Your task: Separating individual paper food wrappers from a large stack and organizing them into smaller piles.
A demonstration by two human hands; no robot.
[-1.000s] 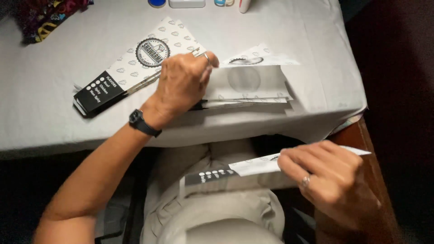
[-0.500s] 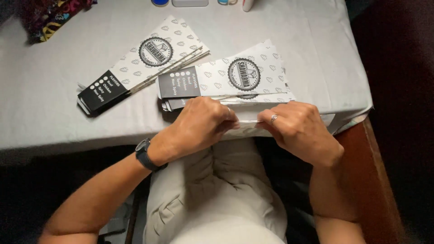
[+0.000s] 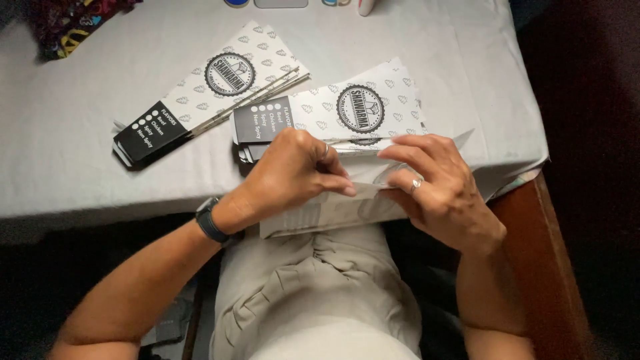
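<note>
Paper sleeve (image 3: 333, 210), just lifted from my lap to the bench's near edge, is now pinched closed by my left hand (image 3: 297, 173) and right hand (image 3: 437, 190), both grips working its fold.

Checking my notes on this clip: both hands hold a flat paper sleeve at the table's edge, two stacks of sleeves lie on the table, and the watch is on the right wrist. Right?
Not quite: the head view shows the watch on the left wrist. The rest holds: left hand and right hand hold the sleeve, with two stacks on the table.

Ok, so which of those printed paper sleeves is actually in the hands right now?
The flat sleeve at the table's near edge, pinched by left hand and right hand. The two stacks lie untouched farther back.
</note>
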